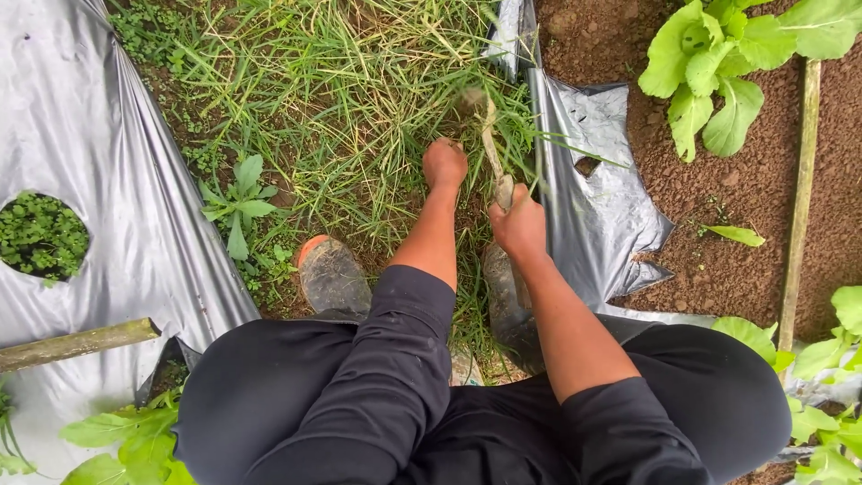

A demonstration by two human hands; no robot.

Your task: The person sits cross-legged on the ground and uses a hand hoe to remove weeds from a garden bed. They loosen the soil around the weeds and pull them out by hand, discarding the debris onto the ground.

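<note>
Gripping long green grass (359, 99); tangled.

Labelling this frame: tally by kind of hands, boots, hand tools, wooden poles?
Hands: 2, left hand in the grass, right hand on the hand tool
Boots: 2, left boot, right boot
Hand tools: 1, hand tool
Wooden poles: 2, one at left, one at right
Total: 7

Single head view, looking steeply down, close over knees.
</note>
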